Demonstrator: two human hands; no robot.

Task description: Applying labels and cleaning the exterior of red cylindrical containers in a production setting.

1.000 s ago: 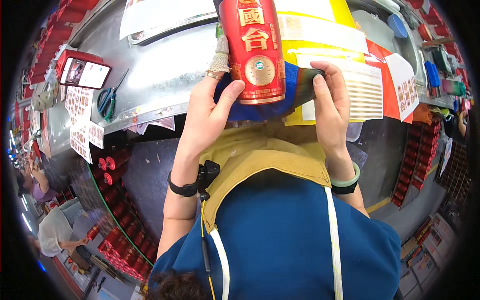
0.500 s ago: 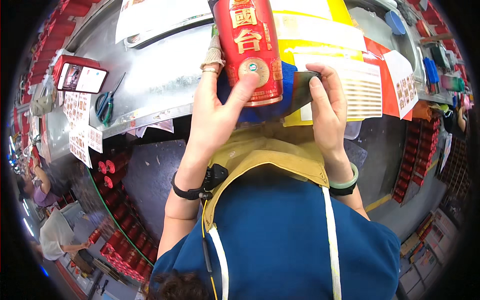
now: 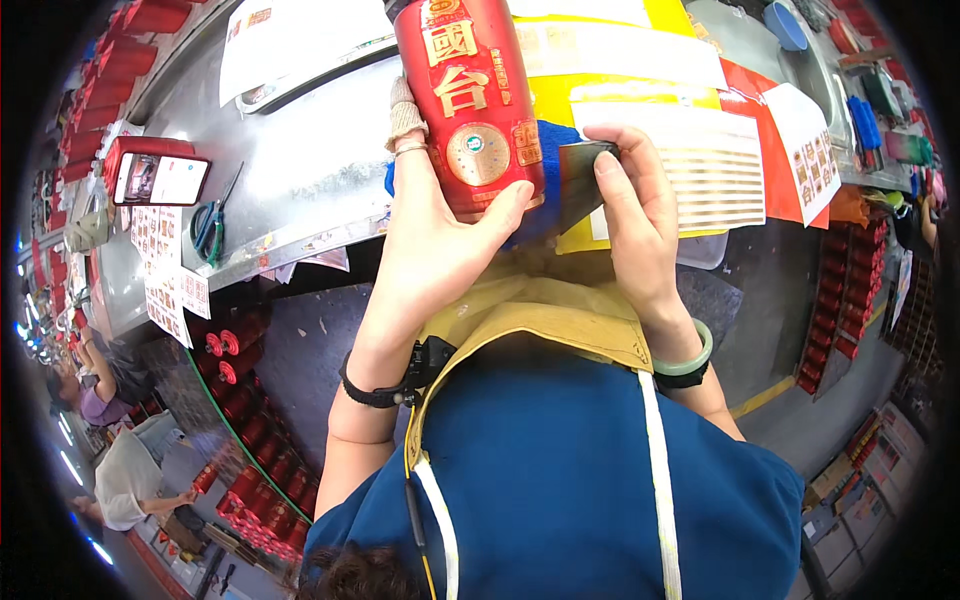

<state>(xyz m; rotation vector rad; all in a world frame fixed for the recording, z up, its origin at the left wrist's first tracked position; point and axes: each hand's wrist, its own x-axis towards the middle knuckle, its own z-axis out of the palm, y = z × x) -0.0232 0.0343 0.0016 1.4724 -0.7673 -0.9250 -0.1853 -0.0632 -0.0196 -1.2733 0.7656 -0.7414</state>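
Observation:
A red bottle (image 3: 470, 75) with gold lettering and a round gold emblem leans over the bench edge, its base toward me. My left hand (image 3: 435, 225) is closed around its left side, the thumb at the lower right of the base and the fingers hidden behind. A pale knitted cover (image 3: 404, 120) sits on one of those fingers. Just right of the base, my right hand (image 3: 640, 195) pinches a thin, dark, flat piece (image 3: 582, 182) between thumb and fingers. Blue cloth (image 3: 553, 146) shows behind the bottle.
Right of the bottle lie sticker sheets (image 3: 690, 160) on yellow and red sheets. At left are a phone (image 3: 162, 178), teal-handled scissors (image 3: 207, 232) and hanging sticker sheets (image 3: 158, 255). Red bottles (image 3: 255, 430) stand in rows below left. A co-worker (image 3: 130, 480) is at far left.
The bottle and my left hand have shifted left. My left thumb has slid off the emblem to the base's edge. My right hand has moved slightly left with the dark piece.

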